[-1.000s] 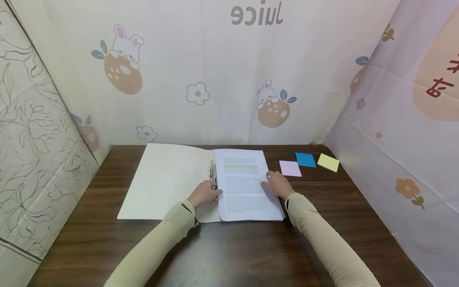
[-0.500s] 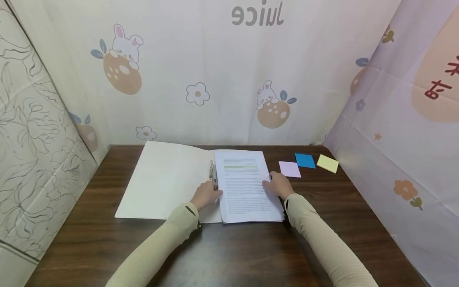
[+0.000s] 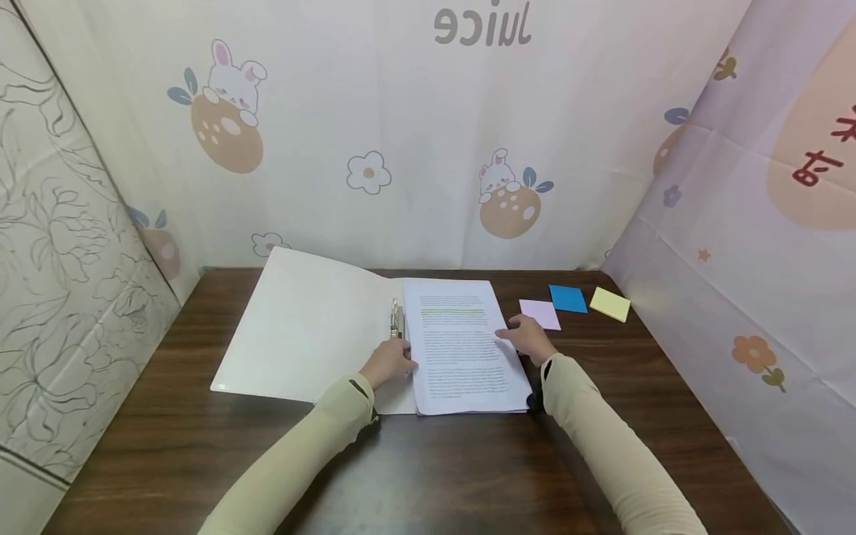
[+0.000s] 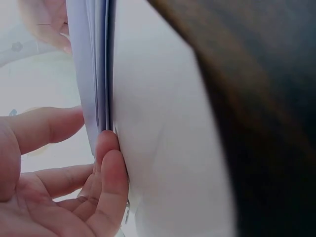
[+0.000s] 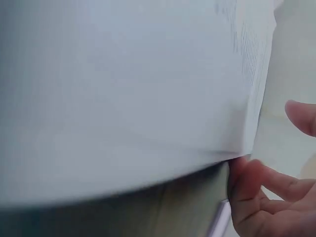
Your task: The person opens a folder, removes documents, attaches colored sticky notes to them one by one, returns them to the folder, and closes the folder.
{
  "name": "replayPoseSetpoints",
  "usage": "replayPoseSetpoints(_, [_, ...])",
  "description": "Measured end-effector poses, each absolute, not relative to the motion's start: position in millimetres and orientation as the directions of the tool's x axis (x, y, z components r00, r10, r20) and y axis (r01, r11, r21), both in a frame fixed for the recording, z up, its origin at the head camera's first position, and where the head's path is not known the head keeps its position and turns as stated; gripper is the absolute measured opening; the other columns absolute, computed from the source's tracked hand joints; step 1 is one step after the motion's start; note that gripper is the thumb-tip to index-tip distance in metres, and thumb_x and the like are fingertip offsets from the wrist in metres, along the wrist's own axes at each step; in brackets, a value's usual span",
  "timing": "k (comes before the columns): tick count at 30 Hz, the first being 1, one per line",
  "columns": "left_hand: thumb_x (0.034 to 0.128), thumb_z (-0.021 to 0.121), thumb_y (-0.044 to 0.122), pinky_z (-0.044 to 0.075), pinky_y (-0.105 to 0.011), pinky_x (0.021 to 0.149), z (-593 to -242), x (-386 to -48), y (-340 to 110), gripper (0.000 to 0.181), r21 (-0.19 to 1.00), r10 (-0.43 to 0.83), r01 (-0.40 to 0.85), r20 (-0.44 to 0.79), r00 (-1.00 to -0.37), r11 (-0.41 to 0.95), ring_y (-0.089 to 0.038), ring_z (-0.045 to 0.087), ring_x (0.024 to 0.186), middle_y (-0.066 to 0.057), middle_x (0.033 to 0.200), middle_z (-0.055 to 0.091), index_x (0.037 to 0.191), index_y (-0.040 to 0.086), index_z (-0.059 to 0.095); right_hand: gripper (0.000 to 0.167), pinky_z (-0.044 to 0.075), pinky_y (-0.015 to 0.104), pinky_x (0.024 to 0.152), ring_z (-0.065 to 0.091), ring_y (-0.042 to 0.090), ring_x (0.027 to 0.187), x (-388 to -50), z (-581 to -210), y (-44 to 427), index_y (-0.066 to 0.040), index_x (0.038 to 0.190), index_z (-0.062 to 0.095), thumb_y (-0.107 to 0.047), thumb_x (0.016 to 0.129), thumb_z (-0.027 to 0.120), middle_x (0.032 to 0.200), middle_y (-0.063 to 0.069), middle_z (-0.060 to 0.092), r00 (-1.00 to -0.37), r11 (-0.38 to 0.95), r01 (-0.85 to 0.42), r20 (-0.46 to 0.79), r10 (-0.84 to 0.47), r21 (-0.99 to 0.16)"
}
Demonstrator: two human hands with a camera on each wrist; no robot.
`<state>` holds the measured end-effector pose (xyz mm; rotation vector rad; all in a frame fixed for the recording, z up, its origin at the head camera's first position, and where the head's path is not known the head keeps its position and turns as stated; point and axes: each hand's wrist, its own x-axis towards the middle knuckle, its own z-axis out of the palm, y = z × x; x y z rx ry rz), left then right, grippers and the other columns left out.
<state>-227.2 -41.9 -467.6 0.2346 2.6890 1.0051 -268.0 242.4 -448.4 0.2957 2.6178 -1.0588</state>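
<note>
A stack of printed sheets, one line marked green, lies on the right half of an open white folder. A metal clip sits at the folder's spine, left of the sheets. My left hand holds the stack's left edge; the left wrist view shows the thumb on the top sheet and fingertips against the edge. At the right edge is my right hand. Its fingers touch the edge from below, while the thumb stands apart from the paper in the right wrist view.
Pink, blue and yellow sticky note pads lie at the back right of the dark wooden table. Patterned curtains hang behind and at both sides. The folder's left cover is tilted up off the table.
The folder's left cover has risen at its outer edge. The sheets have shifted slightly to the right. My right hand has moved a little right, and the left hand slightly right too.
</note>
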Motion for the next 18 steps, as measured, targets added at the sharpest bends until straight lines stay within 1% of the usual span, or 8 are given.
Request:
replayPoseSetpoints(2, [0.0845,0.069,0.010,0.034,-0.021,0.054,-467,-227,-42,0.016,0.662,0.239,0.056,-0.189,-0.953,0.748,-0.013,0.046,0.061,-0.001,0.068,0.052,0.076,0.006,0.057,0.066,0.049,0.043,0.087,0.053,0.035,0.108,-270,-450,246,0.006,0.144,0.034,-0.027,0.094,0.060,0.142,0.028,0.043,-0.919,0.665,0.344,-0.384,0.092,-0.663])
replayPoseSetpoints(4, [0.0852,0.068,0.010,0.034,-0.021,0.054,-466,-226,-42,0.016,0.665,0.236,0.048,-0.196,-0.952,0.745,-0.013,0.045,0.061,-0.001,0.068,0.051,0.076,0.006,0.056,0.065,0.047,0.037,0.076,0.052,0.030,0.096,-271,-452,250,0.006,0.143,0.037,-0.026,0.093,0.062,0.135,0.026,0.048,-0.906,0.633,0.380,-0.411,0.106,-0.675])
replayPoseSetpoints(7, [0.0862,0.067,0.011,0.034,-0.021,0.053,-464,-224,-41,0.017,0.668,0.237,0.045,-0.200,-0.951,0.743,-0.013,0.045,0.060,-0.001,0.067,0.050,0.075,0.006,0.056,0.058,0.042,0.032,0.069,0.051,0.026,0.086,-272,-454,254,0.007,0.137,0.046,-0.024,0.091,0.064,0.122,0.022,0.055,-0.899,0.617,0.398,-0.423,0.115,-0.679])
replayPoseSetpoints(10, [0.0867,0.067,0.011,0.034,-0.021,0.052,-463,-224,-41,0.017,0.674,0.253,0.065,-0.185,-0.950,0.736,-0.013,0.046,0.059,-0.001,0.067,0.052,0.075,0.006,0.056,0.046,0.043,0.031,0.070,0.053,0.024,0.084,-272,-455,255,0.005,0.127,0.056,-0.023,0.091,0.065,0.114,0.018,0.060,-0.899,0.618,0.395,-0.423,0.109,-0.680])
replayPoseSetpoints(12, [0.0876,0.066,0.012,0.035,-0.021,0.053,-463,-223,-41,0.016,0.682,0.266,0.077,-0.177,-0.948,0.727,-0.012,0.047,0.060,-0.002,0.068,0.054,0.076,0.005,0.057,0.041,0.046,0.031,0.071,0.057,0.024,0.085,-272,-456,255,0.004,0.122,0.059,-0.022,0.091,0.064,0.112,0.018,0.063,-0.900,0.617,0.389,-0.424,0.099,-0.684])
replayPoseSetpoints(15, [0.0897,0.065,0.016,0.037,-0.021,0.054,-463,-223,-42,0.017,0.694,0.280,0.078,-0.183,-0.943,0.716,-0.012,0.050,0.061,-0.002,0.071,0.058,0.079,0.005,0.059,0.037,0.049,0.031,0.072,0.061,0.023,0.087,-272,-457,255,0.003,0.121,0.059,-0.020,0.092,0.063,0.112,0.018,0.064,-0.903,0.609,0.381,-0.423,0.082,-0.696])
replayPoseSetpoints(18, [0.0911,0.065,0.020,0.038,-0.022,0.054,-461,-222,-45,0.019,0.695,0.290,0.080,-0.191,-0.938,0.714,-0.013,0.052,0.063,-0.004,0.072,0.060,0.081,0.005,0.060,0.036,0.050,0.031,0.071,0.061,0.023,0.087,-272,-457,255,0.004,0.122,0.059,-0.016,0.093,0.061,0.112,0.018,0.063,-0.908,0.606,0.369,-0.413,0.073,-0.705])
